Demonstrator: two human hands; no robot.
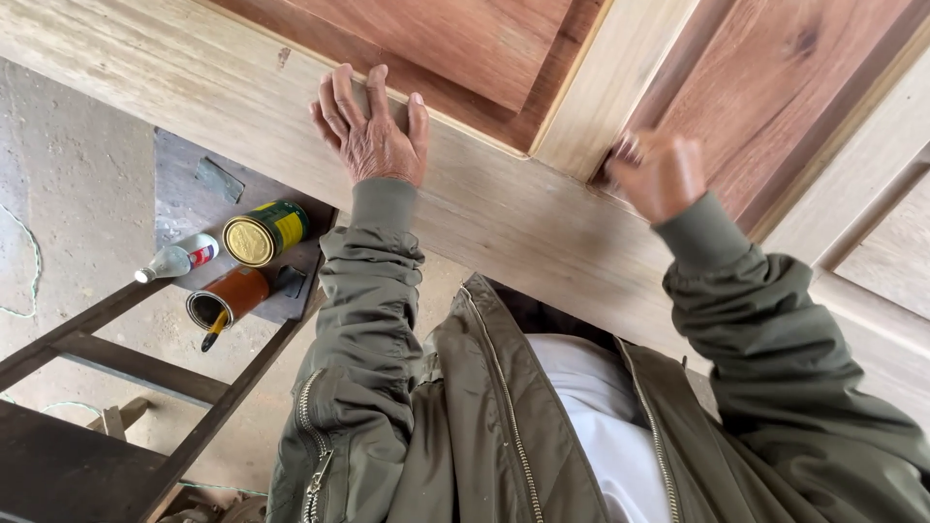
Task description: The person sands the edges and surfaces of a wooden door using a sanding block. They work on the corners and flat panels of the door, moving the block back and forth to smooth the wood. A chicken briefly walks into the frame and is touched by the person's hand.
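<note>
Left hand spread flat, steadying door | right hand blurred, fisted on something unclear, likely sanding panel beside it | next: even strokes.

Pale-framed door with reddish-brown panels, olive-green jacket, green-and-yellow tin, orange-brown can.

The right hand was blurred, whatever it gripped untellable; the door ran off every edge.
</note>
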